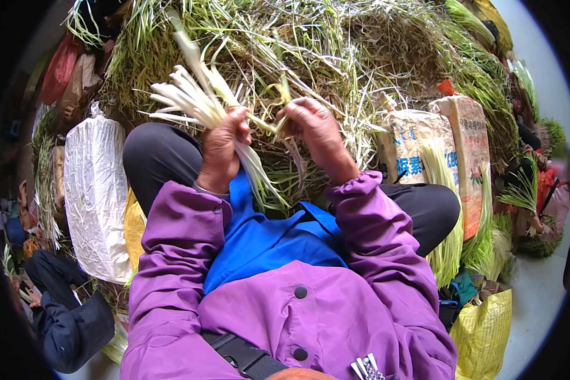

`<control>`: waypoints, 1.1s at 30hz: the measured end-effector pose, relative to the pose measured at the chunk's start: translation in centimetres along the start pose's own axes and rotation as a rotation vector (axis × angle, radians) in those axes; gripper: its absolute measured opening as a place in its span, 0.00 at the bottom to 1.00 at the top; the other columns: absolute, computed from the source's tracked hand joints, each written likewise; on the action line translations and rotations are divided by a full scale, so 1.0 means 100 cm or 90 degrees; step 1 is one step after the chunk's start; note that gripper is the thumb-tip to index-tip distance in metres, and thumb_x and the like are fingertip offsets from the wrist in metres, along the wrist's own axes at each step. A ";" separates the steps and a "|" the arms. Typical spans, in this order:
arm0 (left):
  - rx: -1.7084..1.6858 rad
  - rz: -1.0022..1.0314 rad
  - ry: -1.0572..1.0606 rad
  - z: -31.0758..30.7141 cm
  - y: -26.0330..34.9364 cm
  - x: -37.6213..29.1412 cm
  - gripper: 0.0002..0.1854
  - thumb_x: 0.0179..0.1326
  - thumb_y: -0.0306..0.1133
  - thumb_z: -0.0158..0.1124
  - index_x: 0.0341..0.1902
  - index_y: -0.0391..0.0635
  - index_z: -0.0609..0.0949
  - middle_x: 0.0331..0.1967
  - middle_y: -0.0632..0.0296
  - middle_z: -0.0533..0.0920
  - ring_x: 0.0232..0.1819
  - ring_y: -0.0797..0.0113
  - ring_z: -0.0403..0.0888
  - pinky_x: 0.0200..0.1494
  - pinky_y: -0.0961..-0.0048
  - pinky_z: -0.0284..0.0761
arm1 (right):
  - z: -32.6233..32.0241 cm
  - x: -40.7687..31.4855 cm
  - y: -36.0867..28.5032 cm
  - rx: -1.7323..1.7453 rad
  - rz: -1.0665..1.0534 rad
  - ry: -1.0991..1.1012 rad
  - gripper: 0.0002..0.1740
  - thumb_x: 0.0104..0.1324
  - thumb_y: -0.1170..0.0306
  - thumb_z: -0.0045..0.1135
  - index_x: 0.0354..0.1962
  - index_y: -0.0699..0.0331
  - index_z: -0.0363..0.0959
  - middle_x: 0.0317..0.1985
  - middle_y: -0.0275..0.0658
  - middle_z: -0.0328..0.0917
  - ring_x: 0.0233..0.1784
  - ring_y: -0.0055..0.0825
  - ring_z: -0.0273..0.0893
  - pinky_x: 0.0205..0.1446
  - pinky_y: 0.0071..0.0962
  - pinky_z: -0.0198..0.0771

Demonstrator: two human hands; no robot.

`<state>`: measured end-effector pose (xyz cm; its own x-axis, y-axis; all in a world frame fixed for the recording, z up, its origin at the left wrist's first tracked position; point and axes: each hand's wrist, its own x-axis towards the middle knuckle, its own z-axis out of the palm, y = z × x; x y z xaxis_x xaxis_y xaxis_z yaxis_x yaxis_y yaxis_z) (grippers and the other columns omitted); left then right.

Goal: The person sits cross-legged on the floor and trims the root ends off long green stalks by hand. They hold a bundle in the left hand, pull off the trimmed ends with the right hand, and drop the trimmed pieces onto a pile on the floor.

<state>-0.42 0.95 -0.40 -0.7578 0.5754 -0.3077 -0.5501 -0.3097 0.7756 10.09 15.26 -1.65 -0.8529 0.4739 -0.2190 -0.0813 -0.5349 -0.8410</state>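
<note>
My left hand [225,142] is closed around a bunch of long stalks with pale ends [185,97] that fan out to the upper left; their green leaves [261,175] hang below the fist, above a blue cloth in my lap. One blurred stalk stands up from the bunch. To the right, my right hand [313,128] pinches a yellowish leaf or outer layer [282,124] between thumb and forefinger, and a dry strip dangles under the fingers. Beyond both hands rises a heap of green and dried leaves [289,57].
At the left stands a white wrapped bundle [95,199]. Two printed sacks [420,128] stand at the right, with pale green stalks [444,213] against them. A yellow woven bag [482,332] is lower right. A person in dark clothes [71,313] sits lower left, another person [551,204] far right.
</note>
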 end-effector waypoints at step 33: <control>-0.209 -0.005 -0.212 -0.019 0.028 0.004 0.12 0.66 0.37 0.54 0.48 0.44 0.77 0.29 0.68 0.80 0.26 0.76 0.68 0.31 0.74 0.67 | -0.019 -0.012 -0.029 -0.190 0.095 -0.231 0.24 0.67 0.61 0.52 0.56 0.63 0.64 0.42 0.38 0.79 0.40 0.22 0.79 0.40 0.21 0.74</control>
<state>-2.93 -1.09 0.63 -0.6283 0.7741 -0.0775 -0.6786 -0.4966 0.5412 12.34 17.57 0.14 -0.9727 0.1049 -0.2068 0.1621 -0.3301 -0.9299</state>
